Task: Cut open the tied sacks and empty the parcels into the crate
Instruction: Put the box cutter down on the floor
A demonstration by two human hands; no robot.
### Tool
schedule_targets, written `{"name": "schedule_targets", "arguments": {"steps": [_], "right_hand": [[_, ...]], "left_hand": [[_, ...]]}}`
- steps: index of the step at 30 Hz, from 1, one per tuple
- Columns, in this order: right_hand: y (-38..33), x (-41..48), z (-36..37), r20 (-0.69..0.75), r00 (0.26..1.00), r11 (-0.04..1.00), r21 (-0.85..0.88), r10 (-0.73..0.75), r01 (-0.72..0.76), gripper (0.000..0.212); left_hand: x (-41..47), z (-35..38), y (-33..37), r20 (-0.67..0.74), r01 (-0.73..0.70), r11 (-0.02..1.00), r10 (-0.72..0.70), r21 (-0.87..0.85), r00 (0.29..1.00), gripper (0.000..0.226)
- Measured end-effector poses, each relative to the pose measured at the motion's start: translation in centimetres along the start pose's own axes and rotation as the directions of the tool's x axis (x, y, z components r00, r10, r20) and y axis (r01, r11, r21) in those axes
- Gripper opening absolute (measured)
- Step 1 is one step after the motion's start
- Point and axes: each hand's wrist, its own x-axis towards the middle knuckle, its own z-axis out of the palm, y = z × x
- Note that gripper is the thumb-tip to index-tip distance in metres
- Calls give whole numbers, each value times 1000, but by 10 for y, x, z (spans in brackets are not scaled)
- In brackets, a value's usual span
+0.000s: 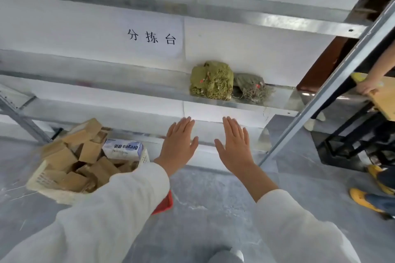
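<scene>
**Both hands empty, sacks on shelf**

Left hand and right hand are flat, fingers straight, palms down. They hold nothing and hover side by side, apart, just in front of the metal shelf.

Green sack sits on the shelf, right of its middle. Grey sack is on the shelf too, touching the green one's right side. Both have frayed fibres at the front; can't tell if they're tied.

White lattice crate stands on the floor below the shelf, towards its left end. It is heaped with brown cardboard parcels plus a white box.

Paper sign is on the wall above the shelf.

Beyond the shelf's right end is another person's hand on a wooden board, with yellow shoes below it.
</scene>
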Motion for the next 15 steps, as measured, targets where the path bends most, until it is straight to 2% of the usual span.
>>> {"name": "schedule_targets", "arguments": {"steps": [4, 9, 12, 15], "right_hand": [[-52, -61, 8, 10, 1000, 997, -73, -27, 28, 66], [-114, -113, 4, 37, 998, 991, -117, -54, 58, 65], [-153, -144, 0, -25, 997, 993, -99, -73, 70, 65], [-188, -184, 7, -40, 995, 996, -16, -88, 87, 64]], "left_hand": [[-67, -32, -47, 50, 24, 1000, -24, -2, 998, 53], [-129, -84, -69, -38, 21, 999, -22, -41, 999, 56], [-173, -113, -78, -89, -5, 998, 0, -56, 996, 64], [-224, -134, -90, -89, 16, 999, -20, -50, 996, 56]]}}
